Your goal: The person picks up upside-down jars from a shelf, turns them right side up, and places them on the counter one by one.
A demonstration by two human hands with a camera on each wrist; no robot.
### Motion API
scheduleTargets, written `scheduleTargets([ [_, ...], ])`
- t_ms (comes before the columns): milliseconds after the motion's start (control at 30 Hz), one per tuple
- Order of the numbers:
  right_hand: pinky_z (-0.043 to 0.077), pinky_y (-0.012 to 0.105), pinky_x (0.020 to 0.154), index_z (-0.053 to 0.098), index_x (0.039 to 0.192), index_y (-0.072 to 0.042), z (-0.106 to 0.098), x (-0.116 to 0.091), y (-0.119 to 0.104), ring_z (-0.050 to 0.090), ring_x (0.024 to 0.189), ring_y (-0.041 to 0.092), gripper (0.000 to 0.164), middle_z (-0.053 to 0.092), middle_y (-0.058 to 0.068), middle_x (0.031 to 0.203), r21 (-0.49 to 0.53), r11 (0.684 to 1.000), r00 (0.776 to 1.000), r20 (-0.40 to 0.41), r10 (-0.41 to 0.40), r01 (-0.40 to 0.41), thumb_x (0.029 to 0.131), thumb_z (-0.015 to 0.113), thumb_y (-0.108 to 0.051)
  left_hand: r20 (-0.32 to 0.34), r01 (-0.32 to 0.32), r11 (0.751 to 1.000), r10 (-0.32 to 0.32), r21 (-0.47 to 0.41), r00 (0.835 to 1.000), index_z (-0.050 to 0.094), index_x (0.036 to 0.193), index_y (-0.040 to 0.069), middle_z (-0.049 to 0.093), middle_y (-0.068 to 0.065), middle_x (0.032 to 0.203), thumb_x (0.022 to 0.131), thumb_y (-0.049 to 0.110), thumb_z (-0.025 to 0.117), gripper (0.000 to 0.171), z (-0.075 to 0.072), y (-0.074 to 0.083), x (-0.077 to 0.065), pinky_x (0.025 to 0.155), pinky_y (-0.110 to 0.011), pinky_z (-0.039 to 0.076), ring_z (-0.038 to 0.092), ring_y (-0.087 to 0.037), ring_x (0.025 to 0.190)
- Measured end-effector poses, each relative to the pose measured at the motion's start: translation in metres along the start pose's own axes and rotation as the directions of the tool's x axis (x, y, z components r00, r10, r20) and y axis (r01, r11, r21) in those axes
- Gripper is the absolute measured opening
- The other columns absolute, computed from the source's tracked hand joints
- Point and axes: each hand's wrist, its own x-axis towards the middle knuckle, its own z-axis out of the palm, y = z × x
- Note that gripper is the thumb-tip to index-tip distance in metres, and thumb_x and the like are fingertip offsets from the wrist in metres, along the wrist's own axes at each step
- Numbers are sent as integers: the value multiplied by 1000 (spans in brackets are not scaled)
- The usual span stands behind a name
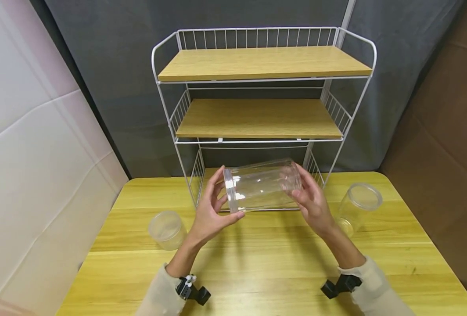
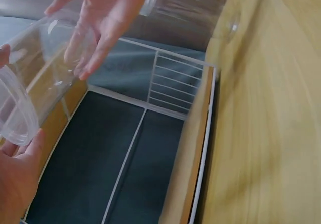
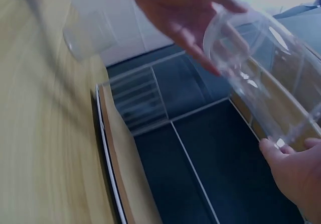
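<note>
A clear cylindrical jar lies on its side in the air, in front of the rack's lowest level. My left hand grips its lidded end, fingers behind the ribbed clear lid and thumb below. At the opposite end, my right hand holds the base between thumb and fingers. Both wrist views also show the jar spanning the two hands, and its see-through wall reveals nothing inside.
A white wire rack with wooden shelves stands at the table's back. A shorter clear jar sits left of my left forearm. Another clear jar stands beyond my right wrist. Cloth walls surround the wooden table.
</note>
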Motion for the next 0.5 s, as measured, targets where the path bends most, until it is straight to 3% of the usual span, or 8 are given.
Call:
scheduleTargets([
  [200, 50, 33, 114, 22, 166, 0, -14, -1, -6, 48, 146, 23, 81, 45, 12, 160, -186, 982, 991, 132, 1, 24, 94, 56, 14, 7, -44, 999, 44, -1, 999, 27, 166, 2, 36, -18, 158, 72, -14, 85, 112, -5, 6, 5, 107, -31, 55, 47, -26, 138],
  [367, 45, 35, 118, 27, 165, 0, -17, -4, -7, 36, 154, 36, 86, 35, 15, 167, -372, 928, 977, 193, 90, -12, 91, 69, 18, 1, -43, 999, 43, 8, 999, 32, 162, -4, 40, -19, 154, 67, -20, 84, 110, -6, 10, 9, 112, -36, 52, 47, -28, 137],
  [500, 44, 36, 119, 35, 162, 1, -18, -7, -4, 37, 154, 30, 85, 35, 21, 166, -467, 884, 975, 190, 116, -15, 88, 74, 16, 14, -24, 999, 23, 46, 1000, 32, 161, -5, 40, -23, 155, 67, -21, 85, 110, -5, 10, 11, 112, -37, 51, 47, -32, 138],
])
